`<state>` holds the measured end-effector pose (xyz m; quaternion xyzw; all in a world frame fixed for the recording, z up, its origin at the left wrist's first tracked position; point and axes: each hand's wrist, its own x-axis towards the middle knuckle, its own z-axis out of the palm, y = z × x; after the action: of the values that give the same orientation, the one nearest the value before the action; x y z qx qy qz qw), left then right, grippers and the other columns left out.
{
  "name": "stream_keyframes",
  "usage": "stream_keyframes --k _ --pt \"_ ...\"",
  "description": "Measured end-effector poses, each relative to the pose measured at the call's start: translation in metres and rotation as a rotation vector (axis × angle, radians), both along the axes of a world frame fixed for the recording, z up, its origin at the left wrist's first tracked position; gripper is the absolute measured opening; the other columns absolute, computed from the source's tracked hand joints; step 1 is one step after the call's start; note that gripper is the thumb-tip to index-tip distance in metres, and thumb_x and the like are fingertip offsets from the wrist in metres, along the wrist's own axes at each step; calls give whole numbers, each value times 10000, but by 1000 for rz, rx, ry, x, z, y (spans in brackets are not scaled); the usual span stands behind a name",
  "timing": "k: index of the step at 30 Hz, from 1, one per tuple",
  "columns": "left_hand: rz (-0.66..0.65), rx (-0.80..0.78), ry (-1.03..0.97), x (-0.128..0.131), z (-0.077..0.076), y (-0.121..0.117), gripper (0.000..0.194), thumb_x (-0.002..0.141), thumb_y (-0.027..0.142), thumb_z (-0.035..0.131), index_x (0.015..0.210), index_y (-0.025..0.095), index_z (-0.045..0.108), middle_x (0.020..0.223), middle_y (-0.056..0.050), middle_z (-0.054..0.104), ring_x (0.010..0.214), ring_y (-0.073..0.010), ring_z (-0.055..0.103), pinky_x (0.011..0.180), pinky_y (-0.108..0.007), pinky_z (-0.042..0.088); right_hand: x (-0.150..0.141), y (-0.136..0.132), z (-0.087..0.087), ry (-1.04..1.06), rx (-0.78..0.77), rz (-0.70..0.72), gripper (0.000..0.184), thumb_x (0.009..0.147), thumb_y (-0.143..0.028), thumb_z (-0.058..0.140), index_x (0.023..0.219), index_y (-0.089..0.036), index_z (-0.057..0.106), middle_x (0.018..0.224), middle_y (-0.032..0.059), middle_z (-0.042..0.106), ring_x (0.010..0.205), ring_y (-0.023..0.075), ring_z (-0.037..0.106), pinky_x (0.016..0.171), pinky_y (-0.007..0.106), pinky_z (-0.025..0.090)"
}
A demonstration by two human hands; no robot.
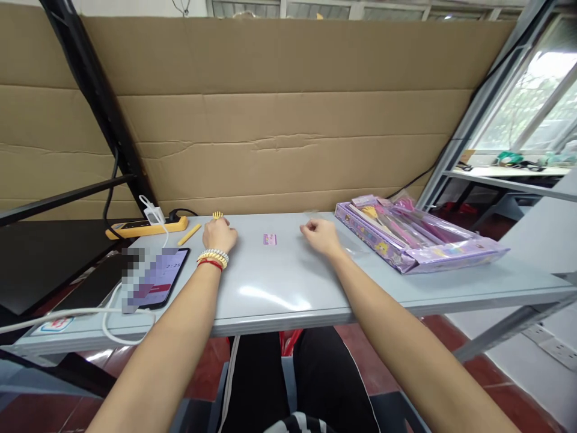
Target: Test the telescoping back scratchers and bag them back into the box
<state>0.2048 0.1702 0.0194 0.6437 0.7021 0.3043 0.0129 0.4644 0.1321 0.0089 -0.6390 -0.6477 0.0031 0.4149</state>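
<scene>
My left hand rests closed on the grey table. A small yellow ridged piece shows at the top of its fingers; its kind is unclear. My right hand is curled closed on the table, its inner fingers hidden. Thin clear plastic lies beside and partly behind it; I cannot tell whether the fingers grip it. Between both hands lies a small pink-purple printed card. To the right of my right hand is a purple box with pink and yellow items under clear wrapping.
Left of my left hand are a yellow stick, a phone, a yellow power strip with a white charger, and a white cable. A cardboard wall stands behind the table.
</scene>
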Motion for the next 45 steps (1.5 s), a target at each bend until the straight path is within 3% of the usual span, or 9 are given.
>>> stream_keyframes --k 8,13,19,23,29,32,36,41,45 --pt "255 -120 64 -14 -13 13 490 739 269 552 1151 5 544 1194 -303 546 1146 -396 490 895 -478 403 24 -10 -1 231 -53 -113 290 708 -371 532 489 -183 498 479 -13 467 539 128 423 564 258 313" --pt "242 -253 54 -18 -15 16 519 784 445 502 1119 60 595 1156 -270 605 1079 -383 563 829 -469 442 28 -8 1 274 -18 -109 291 695 -381 532 483 -184 500 474 -12 457 548 132 418 556 256 314" --pt "205 -338 88 -16 -13 17 408 814 336 471 1084 72 624 1157 -265 610 1074 -359 582 814 -433 445 31 -8 0 294 -25 -111 289 696 -380 528 488 -181 515 474 -13 459 558 138 438 553 256 316" --pt "76 -196 114 -6 -9 12 403 862 369 411 1080 81 590 1107 -262 622 1057 -357 582 825 -432 431 32 -6 -1 315 -30 -58 338 715 -433 541 500 -175 506 495 -7 479 544 124 428 553 254 329" --pt "-439 70 201 24 -4 -7 234 886 348 381 880 202 563 946 -118 645 933 -266 569 771 -366 419 39 -4 1 714 -42 189 571 656 -661 591 953 -176 540 765 42 648 470 94 474 418 219 302" --pt "-566 138 257 34 -6 -11 175 873 310 409 852 209 551 911 -108 633 904 -259 552 770 -364 404 38 -3 1 816 -83 305 589 618 -676 613 942 -190 538 791 43 647 463 96 510 365 205 249" --pt "-592 175 288 37 -8 -10 167 873 308 419 856 210 552 901 -107 625 888 -260 544 773 -369 393 34 -1 -1 731 -170 324 412 647 -566 637 697 -164 564 568 12 573 395 81 437 355 212 223" --pt "-539 191 290 35 -6 -10 185 875 289 411 900 206 575 942 -102 623 926 -258 541 820 -365 391 29 0 -5 673 -225 312 208 656 -337 661 714 -157 574 570 12 618 392 87 472 379 212 278" --pt "-534 178 328 39 -6 -13 256 878 220 364 955 200 608 998 -105 621 983 -259 538 878 -373 380 26 0 -10 617 -257 336 177 628 -233 678 718 -157 546 543 2 619 396 88 492 406 206 321"
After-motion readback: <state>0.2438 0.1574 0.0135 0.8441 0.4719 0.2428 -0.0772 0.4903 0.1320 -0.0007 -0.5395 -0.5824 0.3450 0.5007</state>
